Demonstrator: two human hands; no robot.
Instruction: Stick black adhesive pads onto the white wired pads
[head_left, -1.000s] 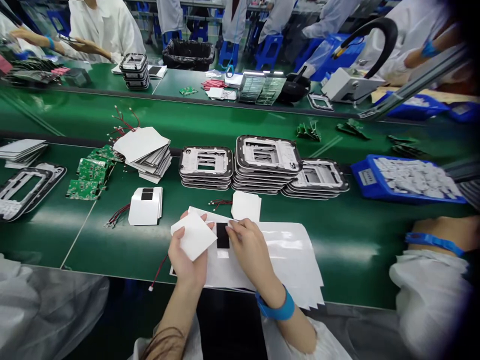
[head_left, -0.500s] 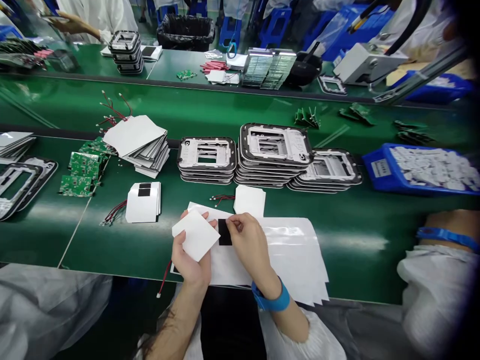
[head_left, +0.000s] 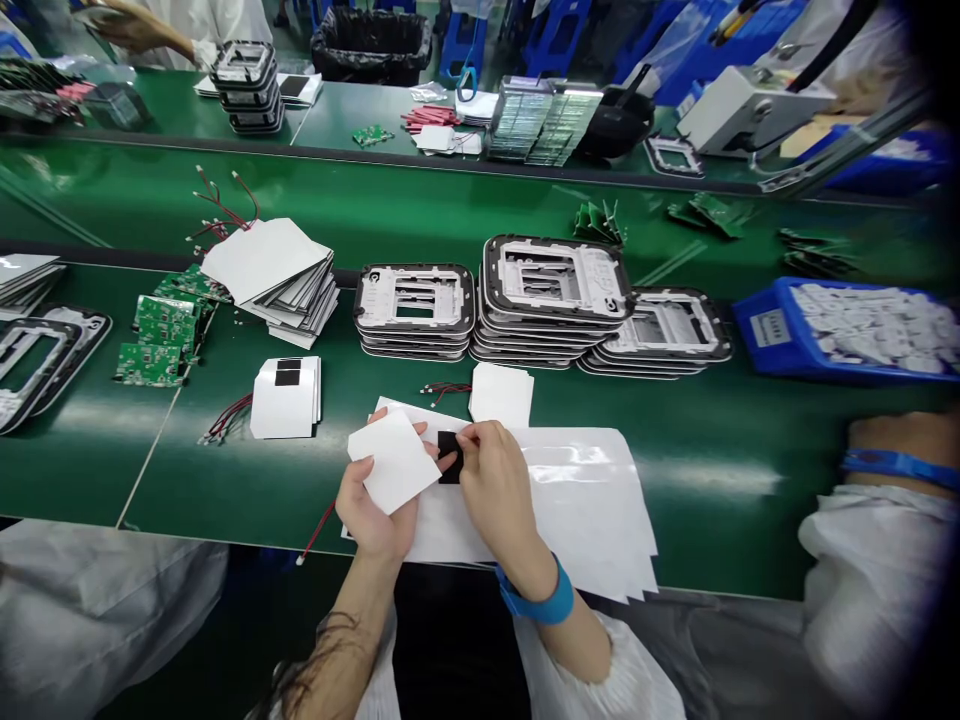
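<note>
My left hand (head_left: pixel 379 510) is closed around a white square panel (head_left: pixel 394 460) with cut corners, thumb on top and fingers beneath. A red wire (head_left: pixel 319 532) with a small white plug hangs out on its left. My right hand (head_left: pixel 495 485) pinches the upper edge of a black adhesive patch (head_left: pixel 448 470) on the white backing sheets (head_left: pixel 577 490). A fingertip of my left hand reaches onto that patch. Just beyond my hands lies another white panel (head_left: pixel 502 395) with red wires. At the left, a small stack of white panels (head_left: pixel 281 405) has black patches on top.
Stacks of black-and-white frames (head_left: pixel 555 285) stand behind the sheets. Further left are a pile of white panels (head_left: pixel 266 265) and green circuit boards (head_left: pixel 161 325). A blue bin (head_left: pixel 772 330) of white parts sits at the right, near a co-worker's arm (head_left: pixel 896 460).
My left hand has shifted slightly left with the panel, and a fingertip has come onto the black patch. My right hand keeps its pinch at the patch edge. The view has moved slightly.
</note>
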